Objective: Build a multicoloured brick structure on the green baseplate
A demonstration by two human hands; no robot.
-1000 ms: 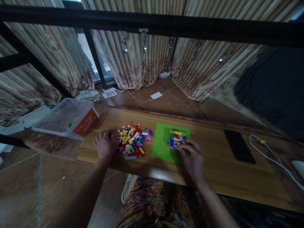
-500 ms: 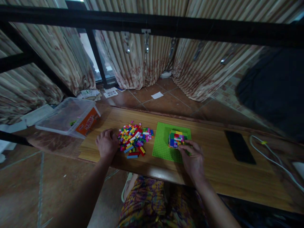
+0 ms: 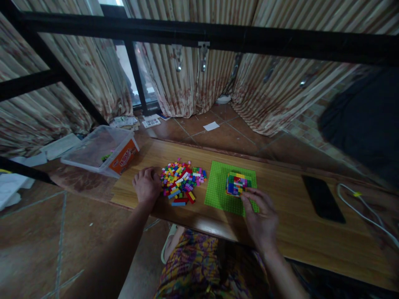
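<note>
A small multicoloured block build [image 3: 236, 184] is seated on the green baseplate [image 3: 230, 187], right of centre in the frame, on the wooden table [image 3: 289, 232]. It is touched at its lower right edge by the fingertips of the right hand [image 3: 261, 216], whose fingers are spread and only lightly curled; nothing is seen to be clasped in them. The left hand [image 3: 147, 185] is rested knuckles-up, loosely curled, against the left edge of the loose brick pile [image 3: 181, 181], and whether a brick is enclosed in it cannot be told. From here, the baseplate could be slid toward the near table edge if the build were pressed sideways, since the plate is not seen to be held down. Bricks at the lower edge of the pile could be swept off the near edge by the left wrist. The black phone [image 3: 323, 201] and white cable [image 3: 361, 207] at the right could be snagged by a wide reach.
</note>
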